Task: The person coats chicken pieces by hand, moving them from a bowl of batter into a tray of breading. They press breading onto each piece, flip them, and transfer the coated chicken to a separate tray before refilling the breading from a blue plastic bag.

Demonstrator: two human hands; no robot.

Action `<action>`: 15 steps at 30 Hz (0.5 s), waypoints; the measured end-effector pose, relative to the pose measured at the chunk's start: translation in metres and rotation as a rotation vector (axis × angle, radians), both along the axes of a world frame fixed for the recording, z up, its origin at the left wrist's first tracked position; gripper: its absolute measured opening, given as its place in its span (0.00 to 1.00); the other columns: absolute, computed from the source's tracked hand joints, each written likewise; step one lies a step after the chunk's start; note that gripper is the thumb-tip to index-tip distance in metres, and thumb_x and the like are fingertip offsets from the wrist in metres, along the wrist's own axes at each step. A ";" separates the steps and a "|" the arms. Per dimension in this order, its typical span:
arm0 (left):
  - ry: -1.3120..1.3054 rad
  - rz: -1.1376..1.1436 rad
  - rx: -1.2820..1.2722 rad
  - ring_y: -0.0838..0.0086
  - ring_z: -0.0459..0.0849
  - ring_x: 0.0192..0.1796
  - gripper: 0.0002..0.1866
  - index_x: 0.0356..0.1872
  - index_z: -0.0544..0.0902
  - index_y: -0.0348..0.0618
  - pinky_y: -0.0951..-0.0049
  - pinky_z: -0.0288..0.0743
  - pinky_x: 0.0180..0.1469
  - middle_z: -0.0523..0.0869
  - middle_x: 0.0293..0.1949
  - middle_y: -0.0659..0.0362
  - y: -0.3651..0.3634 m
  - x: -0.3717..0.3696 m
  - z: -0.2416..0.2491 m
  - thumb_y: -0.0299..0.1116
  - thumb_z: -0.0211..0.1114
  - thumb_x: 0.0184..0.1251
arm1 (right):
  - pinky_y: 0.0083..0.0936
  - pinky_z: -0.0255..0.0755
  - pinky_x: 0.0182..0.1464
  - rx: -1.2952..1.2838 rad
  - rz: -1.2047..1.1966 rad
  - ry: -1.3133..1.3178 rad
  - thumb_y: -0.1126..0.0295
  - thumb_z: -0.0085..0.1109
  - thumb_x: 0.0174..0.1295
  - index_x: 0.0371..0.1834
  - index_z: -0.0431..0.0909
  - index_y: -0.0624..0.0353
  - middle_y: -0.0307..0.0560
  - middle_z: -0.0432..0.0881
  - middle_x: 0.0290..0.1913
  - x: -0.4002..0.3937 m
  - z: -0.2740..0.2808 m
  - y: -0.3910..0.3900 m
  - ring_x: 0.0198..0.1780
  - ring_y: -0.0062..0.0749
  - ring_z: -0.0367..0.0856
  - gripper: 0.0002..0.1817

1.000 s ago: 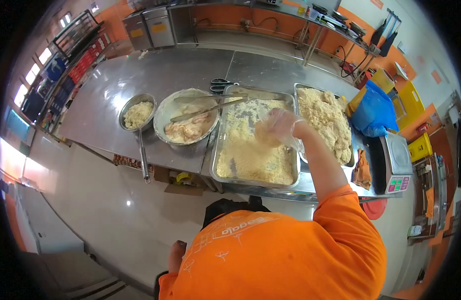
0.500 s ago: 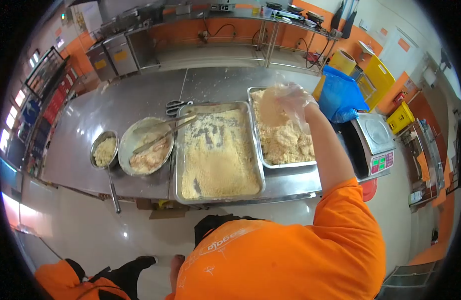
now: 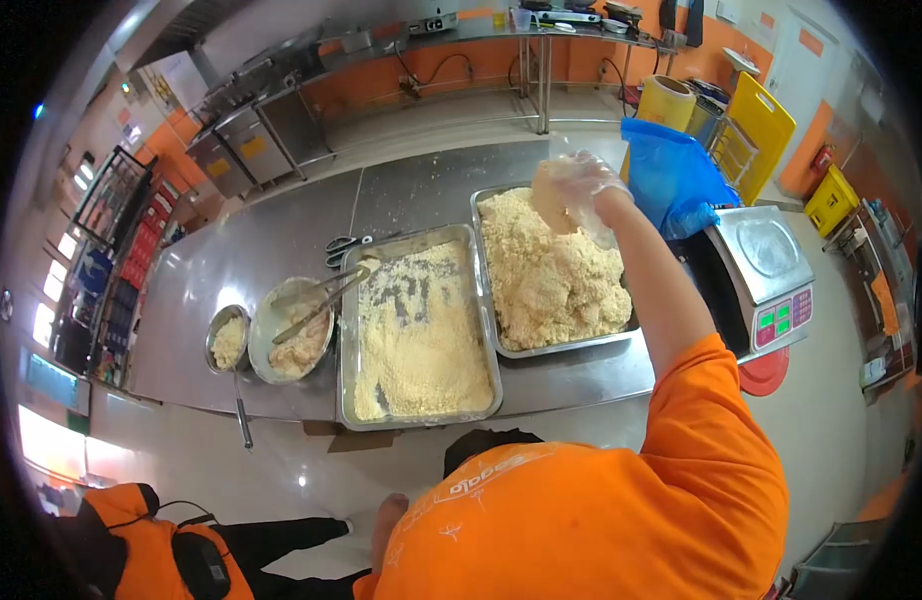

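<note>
My right hand, in a clear plastic glove, is closed on a flat, tan, crumb-coated piece. It is above the far right part of a metal tray heaped with pale coated food. Left of this stands a second metal tray with a layer of yellowish crumbs. My left hand hangs low beside my body, its fingers hidden. Metal tongs lean from a bowl of pinkish, wet-looking food onto the crumb tray.
A long-handled strainer with pale lumps sits at the left, handle over the table edge. Scissors lie behind the crumb tray. A blue plastic bag and a scale stand at right. Another person is at lower left.
My view has shifted and tilted. My gloved right hand stays over the right tray with the tan piece, which now looks more upright. The other person shows more fully.
</note>
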State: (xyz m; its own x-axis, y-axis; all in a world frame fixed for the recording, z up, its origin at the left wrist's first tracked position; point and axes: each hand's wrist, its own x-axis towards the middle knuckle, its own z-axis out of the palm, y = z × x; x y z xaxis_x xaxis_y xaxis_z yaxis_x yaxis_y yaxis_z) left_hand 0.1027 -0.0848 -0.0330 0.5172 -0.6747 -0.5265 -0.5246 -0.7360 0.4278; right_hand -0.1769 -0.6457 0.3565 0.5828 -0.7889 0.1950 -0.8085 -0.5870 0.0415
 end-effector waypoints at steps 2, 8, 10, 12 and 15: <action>0.055 0.032 -0.024 0.57 0.77 0.45 0.14 0.39 0.77 0.42 0.64 0.71 0.46 0.80 0.40 0.49 -0.020 -0.008 0.016 0.39 0.52 0.57 | 0.27 0.66 0.51 -0.010 0.010 0.136 0.67 0.45 0.54 0.43 0.73 0.56 0.50 0.74 0.45 0.002 0.002 -0.009 0.49 0.41 0.72 0.14; 0.071 0.002 0.071 0.57 0.77 0.45 0.14 0.38 0.77 0.41 0.64 0.70 0.48 0.79 0.41 0.49 -0.024 -0.049 0.024 0.38 0.52 0.57 | 0.29 0.70 0.44 0.056 0.010 -0.030 0.61 0.48 0.54 0.43 0.72 0.56 0.52 0.76 0.42 0.027 -0.030 -0.065 0.43 0.42 0.76 0.16; 0.070 0.024 0.131 0.57 0.77 0.45 0.14 0.38 0.77 0.40 0.64 0.70 0.47 0.79 0.41 0.49 -0.010 -0.061 0.009 0.37 0.52 0.57 | 0.29 0.70 0.40 0.445 -0.257 -0.791 0.62 0.50 0.55 0.38 0.74 0.58 0.52 0.79 0.37 0.041 -0.020 -0.038 0.39 0.38 0.78 0.13; 0.079 0.061 0.190 0.57 0.77 0.45 0.14 0.38 0.77 0.40 0.64 0.71 0.47 0.79 0.41 0.49 0.004 -0.068 0.000 0.37 0.52 0.56 | 0.32 0.70 0.44 0.505 -0.321 -0.852 0.58 0.50 0.54 0.43 0.73 0.59 0.56 0.78 0.40 0.049 -0.069 -0.089 0.43 0.45 0.77 0.19; 0.091 0.117 0.267 0.57 0.77 0.45 0.13 0.38 0.77 0.40 0.63 0.71 0.47 0.79 0.41 0.49 0.029 -0.074 -0.009 0.37 0.52 0.56 | 0.33 0.69 0.47 0.465 -0.423 -0.569 0.58 0.48 0.55 0.46 0.73 0.58 0.59 0.76 0.45 0.040 -0.081 -0.093 0.47 0.48 0.75 0.20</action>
State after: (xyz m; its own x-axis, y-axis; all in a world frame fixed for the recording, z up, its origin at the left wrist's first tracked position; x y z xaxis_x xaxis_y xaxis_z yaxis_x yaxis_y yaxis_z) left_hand 0.0284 -0.0558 -0.0420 0.5255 -0.4450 -0.7251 -0.3980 -0.8819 0.2527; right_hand -0.1371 -0.7392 0.2758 0.1321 -0.9908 -0.0295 -0.7885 -0.0870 -0.6089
